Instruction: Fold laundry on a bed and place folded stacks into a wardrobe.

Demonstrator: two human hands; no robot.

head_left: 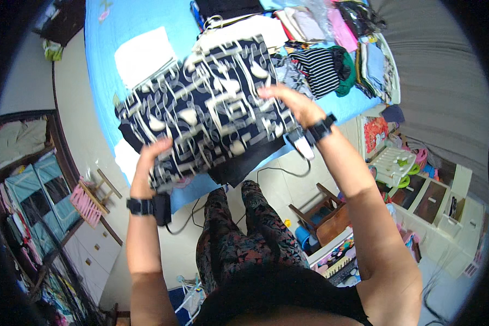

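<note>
Cloth (pixel 212 106), folded into a broad flat bundle, is held up over the near part of a blue-covered bed (pixel 100 60). It is dark, with a cream-and-grey print of bars, loops and rounded blobs. The left hand (pixel 150 157) and right hand (pixel 300 107) have their grip closed on opposite sides, thumbs on top; the fingers underneath are hidden. Black fabric (pixel 244 165) shows below it. Beyond lie a white folded cloth (pixel 144 54) and a striped garment (pixel 320 70). Near the legs, a white-rimmed bin (pixel 331 246) holds mixed colourful items; at left, an open wardrobe (pixel 64 146) holds clothes and a light-blue bag (pixel 31 176).
</note>
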